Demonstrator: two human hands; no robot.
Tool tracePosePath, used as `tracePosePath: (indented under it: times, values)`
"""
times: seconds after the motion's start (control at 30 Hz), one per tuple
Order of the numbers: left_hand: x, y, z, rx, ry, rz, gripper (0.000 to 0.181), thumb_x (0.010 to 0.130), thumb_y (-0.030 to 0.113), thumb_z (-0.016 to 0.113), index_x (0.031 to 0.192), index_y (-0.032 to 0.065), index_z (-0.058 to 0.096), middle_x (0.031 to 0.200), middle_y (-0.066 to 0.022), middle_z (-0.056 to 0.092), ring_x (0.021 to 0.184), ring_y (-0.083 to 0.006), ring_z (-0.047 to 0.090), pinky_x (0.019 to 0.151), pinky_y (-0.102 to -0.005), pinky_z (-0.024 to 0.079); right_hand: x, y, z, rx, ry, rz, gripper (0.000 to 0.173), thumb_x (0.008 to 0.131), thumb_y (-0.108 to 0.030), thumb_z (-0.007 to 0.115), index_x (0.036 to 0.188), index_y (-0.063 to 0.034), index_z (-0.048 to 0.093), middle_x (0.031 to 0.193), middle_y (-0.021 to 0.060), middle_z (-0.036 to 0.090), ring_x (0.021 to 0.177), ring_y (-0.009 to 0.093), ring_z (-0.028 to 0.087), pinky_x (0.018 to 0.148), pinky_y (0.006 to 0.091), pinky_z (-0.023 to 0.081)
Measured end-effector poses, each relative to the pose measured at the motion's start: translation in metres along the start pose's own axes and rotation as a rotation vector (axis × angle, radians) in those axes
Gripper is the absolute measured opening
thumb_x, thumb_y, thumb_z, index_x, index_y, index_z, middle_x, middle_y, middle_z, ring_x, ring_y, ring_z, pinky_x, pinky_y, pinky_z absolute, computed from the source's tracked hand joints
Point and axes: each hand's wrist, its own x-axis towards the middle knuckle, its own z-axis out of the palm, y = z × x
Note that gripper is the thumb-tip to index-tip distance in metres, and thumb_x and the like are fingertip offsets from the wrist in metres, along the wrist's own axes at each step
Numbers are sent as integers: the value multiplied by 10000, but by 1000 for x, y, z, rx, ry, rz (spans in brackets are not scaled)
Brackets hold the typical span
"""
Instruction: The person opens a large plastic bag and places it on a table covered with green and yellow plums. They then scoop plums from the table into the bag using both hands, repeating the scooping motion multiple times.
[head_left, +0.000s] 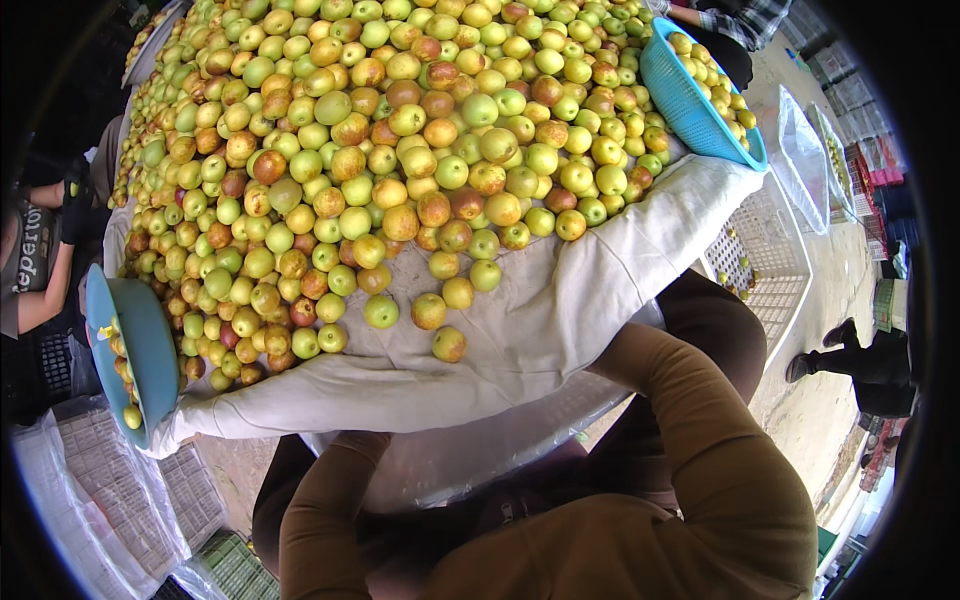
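Observation:
Both my hands are out of view, hidden below the front edge of a pale cloth (480, 379); only my brown sleeves reach in under it, the left at lower centre and the right at centre right. On the cloth before me lies a large heap of green, yellow and reddish-brown jujube-like fruit (420, 161). A few fruits lie apart near the front, one of them (449, 344) closest to the cloth's edge. Beneath the cloth, between my knees, hangs a clear plastic sheet or liner (465, 461).
A blue perforated basket (686, 105) holds fruit at upper right; a blue-grey basin (154, 352) with some fruit tilts at left. A pale plastic crate (784, 259) stands right, plastic-covered crates (105, 480) lower left. Other people sit at left and top right; someone's legs show far right.

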Motion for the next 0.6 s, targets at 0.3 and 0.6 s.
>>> tracePosePath:
  times: [0.3,0.6]
  values:
    - [-164,41,-146,-665,0,549,336,867,280,639,1123,65,669,1124,-149,664,1054,-315,626,915,-402,489,-166,-45,-82,361,-176,-993,403,977,-350,517,1224,-44,604,1054,100,700,1024,205,646,914,351,490]
    - [-148,-92,-158,-496,1042,-903,642,862,527,603,1354,122,524,1253,-260,543,1141,-414,537,969,-474,447,-110,64,-179,564,1130,203,594,838,-466,639,1351,-183,540,1371,127,507,1240,345,482,1023,423,426]
